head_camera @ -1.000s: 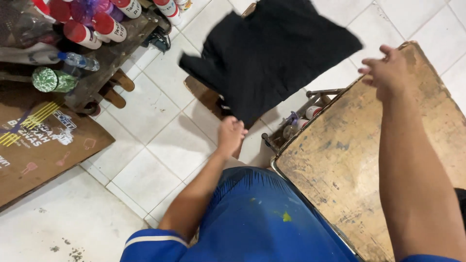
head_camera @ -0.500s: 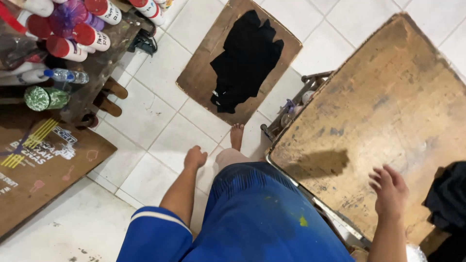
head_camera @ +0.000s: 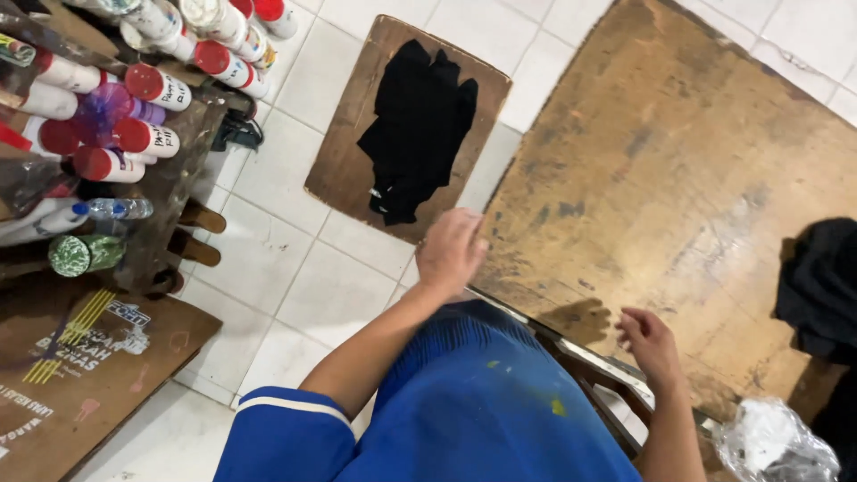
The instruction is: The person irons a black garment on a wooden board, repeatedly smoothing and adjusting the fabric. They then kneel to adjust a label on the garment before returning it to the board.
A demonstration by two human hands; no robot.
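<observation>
- Your left hand [head_camera: 451,250] hangs over the table's [head_camera: 678,178] near left corner. Its back faces the camera and the fingers are loosely curled. Nothing shows in it; I cannot tell whether it touches the wood.
- Your right hand [head_camera: 650,339] is at 5 o'clock in the view, over the table's near edge, fingers half bent and apart, gripping nothing. Its shadow falls on the top at its 9 o'clock, so it looks lifted off the surface.
- The black garment [head_camera: 418,134] lies crumpled on a wooden board [head_camera: 344,178] on the tiled floor [head_camera: 268,259], at 11 o'clock from your left hand and apart from it.
- A dark cloth [head_camera: 821,286] rests on the table's right side, at 2 o'clock from your right hand and well apart. A crumpled plastic bag [head_camera: 772,442] sits at that hand's 4 o'clock.
- Capped bottles [head_camera: 147,116] crowd a rack at 10 o'clock in the view. A printed board [head_camera: 80,357] lies at 8 o'clock.
- Judgement: both hands are free, a pause between pieces, with the black garment laid down and the broad worn tabletop bare in the middle.
- Taking up the dark cloth would call for a reach across the table toward 2 o'clock with your right hand opened wide, then room to spread it flat.
</observation>
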